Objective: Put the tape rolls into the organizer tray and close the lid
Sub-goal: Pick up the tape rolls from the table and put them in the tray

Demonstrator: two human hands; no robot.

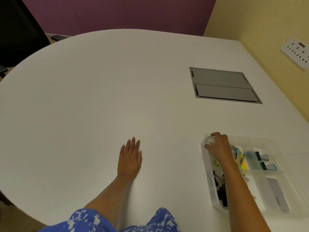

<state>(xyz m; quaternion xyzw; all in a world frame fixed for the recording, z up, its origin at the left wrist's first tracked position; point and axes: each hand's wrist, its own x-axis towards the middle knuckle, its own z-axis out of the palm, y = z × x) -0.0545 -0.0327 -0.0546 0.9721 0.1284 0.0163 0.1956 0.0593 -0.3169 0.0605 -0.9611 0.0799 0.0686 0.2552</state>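
White desk (117, 91), wide and mostly bare. Clear organizer tray (211, 183) at my near right, compartments holding binder clips (220, 180) and coloured bits; I can't make out its lid. Left hand (129, 158) lies flat and open on the desk, holding nothing. Right hand (217, 145) is curled around a clear tape roll (209, 140) over the tray's far-left corner. I'd lower it square into that compartment, then release only once it seats.
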